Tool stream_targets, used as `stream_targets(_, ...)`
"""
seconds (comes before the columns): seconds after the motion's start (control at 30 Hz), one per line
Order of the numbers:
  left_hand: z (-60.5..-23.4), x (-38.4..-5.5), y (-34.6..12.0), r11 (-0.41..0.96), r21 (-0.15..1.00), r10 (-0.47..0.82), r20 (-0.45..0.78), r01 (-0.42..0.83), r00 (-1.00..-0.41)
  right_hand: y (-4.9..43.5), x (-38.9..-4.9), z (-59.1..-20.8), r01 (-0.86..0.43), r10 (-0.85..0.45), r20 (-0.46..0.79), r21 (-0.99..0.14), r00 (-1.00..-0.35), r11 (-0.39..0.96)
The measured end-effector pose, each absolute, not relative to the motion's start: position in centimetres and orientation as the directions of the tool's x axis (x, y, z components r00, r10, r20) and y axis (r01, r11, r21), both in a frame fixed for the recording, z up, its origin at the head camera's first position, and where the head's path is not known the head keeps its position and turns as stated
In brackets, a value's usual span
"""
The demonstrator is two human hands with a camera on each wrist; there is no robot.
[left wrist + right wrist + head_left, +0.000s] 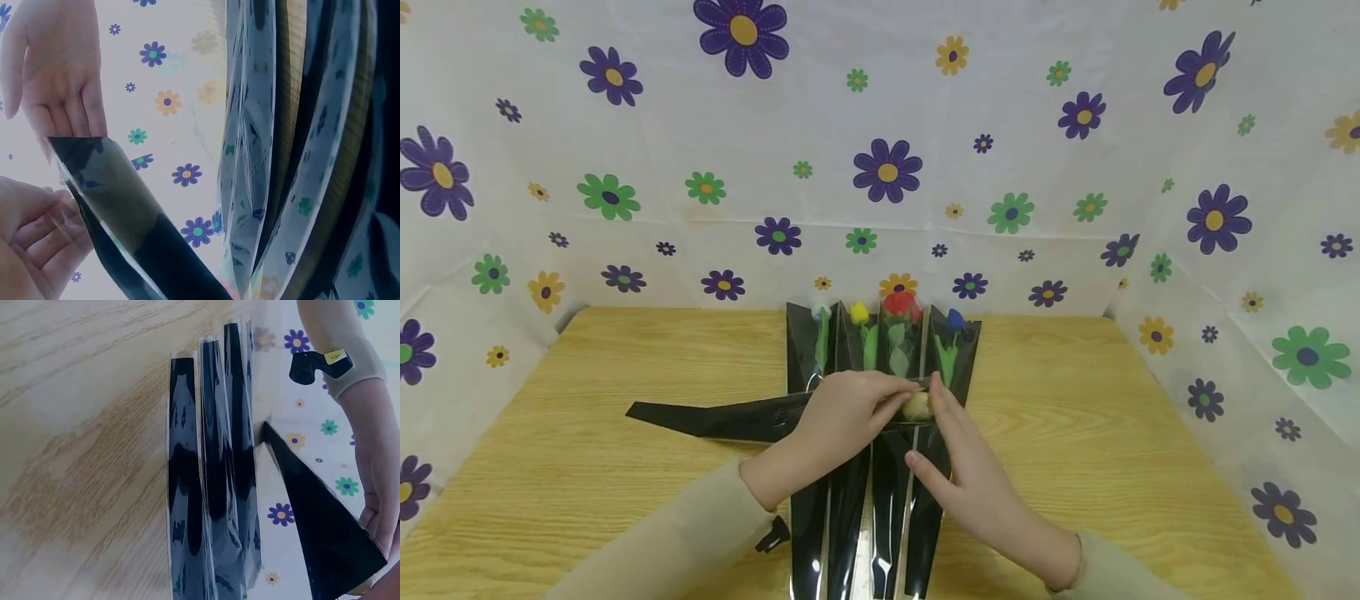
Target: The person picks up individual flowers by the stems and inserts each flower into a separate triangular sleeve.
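A black flower sleeve [737, 418] with a clear front lies crosswise over the other sleeves, its narrow end pointing left. At its wide end a pale cream flower [917, 407] shows between the hands. My left hand [842, 412] pinches the clear film at the sleeve's mouth, thumb against fingertips. Alongside that mouth, my right hand [977, 479] holds its fingers straight, fingertips at the film's edge. In the left wrist view the sleeve's open end [81, 150] sits between both hands. The right wrist view shows the black sleeve [325, 519] tapering away from the hands.
Several wrapped flowers lie side by side beneath: a whitish one [822, 312], a yellow one [859, 313], a red one [901, 305] and a blue one [955, 319]. They rest on a wood-grain table [1075, 417]. A flower-print cloth [820, 125] stands behind and at both sides.
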State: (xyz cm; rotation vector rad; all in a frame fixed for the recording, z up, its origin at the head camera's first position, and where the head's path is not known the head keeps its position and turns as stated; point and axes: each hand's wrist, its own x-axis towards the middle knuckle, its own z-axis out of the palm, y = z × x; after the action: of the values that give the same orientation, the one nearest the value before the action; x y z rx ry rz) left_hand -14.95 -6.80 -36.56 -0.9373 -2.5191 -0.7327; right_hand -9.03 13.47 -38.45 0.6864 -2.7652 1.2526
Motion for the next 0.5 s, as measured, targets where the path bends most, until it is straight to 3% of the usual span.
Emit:
stream_targets(0.27, -36.49, -15.06, -6.67, 0.654, 0.333, 0.49, 0.497, 0.679, -0.716, 13.43, -9.34, -38.44, -0.39, -0.356, 0.205, -0.704, -0.912, 0.593)
stream_targets(0.5, -36.35, -15.28, -6.72, 0.677, 0.326, 0.482, 0.482, 0.66, -0.732, 13.87, -10.03, -38.63, -0.309, -0.26, 0.194, -0.782, -0.946, 0.541)
